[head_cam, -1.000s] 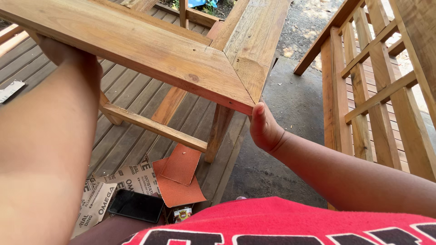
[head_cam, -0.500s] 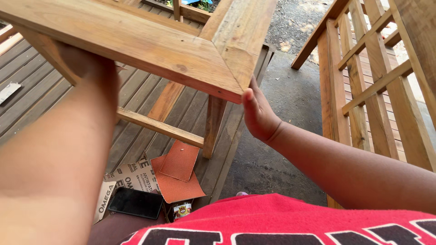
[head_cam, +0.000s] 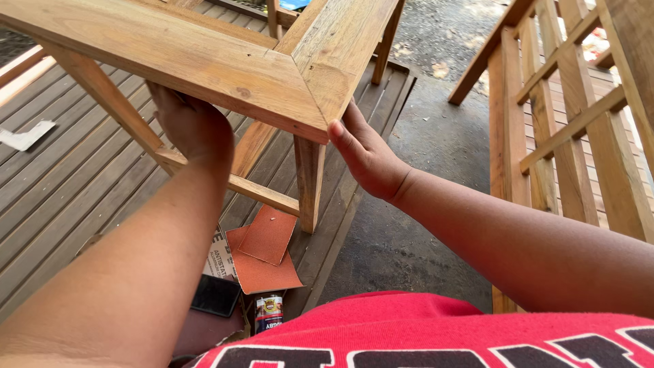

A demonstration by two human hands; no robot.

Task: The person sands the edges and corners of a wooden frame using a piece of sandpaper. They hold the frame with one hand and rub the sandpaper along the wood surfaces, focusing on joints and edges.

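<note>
My left hand presses under the wooden frame, fingers apparently clenched though hidden; right hand, fingers released, steadies its corner—keep pressure even.

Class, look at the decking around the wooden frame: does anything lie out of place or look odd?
Yes. Orange sandpaper sheets lie loose and overlapping on the grey deck boards, beside a dark phone and a small can. A pale scrap lies apart at the far left. Nothing looks broken.

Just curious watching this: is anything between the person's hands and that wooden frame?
Nothing visible. The right hand lies flat against the frame's mitred corner, and the left hand reaches up under its front rail, fingers hidden behind the wood.
</note>
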